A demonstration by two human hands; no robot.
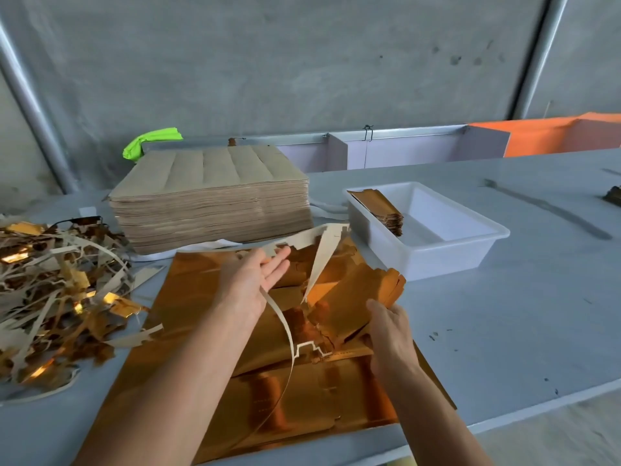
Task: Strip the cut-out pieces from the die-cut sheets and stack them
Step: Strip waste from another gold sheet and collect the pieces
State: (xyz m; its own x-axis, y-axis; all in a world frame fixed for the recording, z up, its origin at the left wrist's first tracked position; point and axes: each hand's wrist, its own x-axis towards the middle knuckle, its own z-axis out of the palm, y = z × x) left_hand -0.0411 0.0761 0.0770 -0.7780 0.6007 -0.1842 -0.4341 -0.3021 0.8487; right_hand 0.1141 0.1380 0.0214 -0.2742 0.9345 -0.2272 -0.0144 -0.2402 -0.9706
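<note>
The right hand (391, 334) shows only its back, so its fingertips and grip on the gold cut-out pieces (356, 297) stay hidden. The scrap heap (50, 290) runs off the left edge, and the sheet stack (215, 200) hides the green object (148, 141) partly.

Grey table (504, 297): sheets (302, 398), stack (211, 200), tub (437, 257), scrap (50, 290).
</note>
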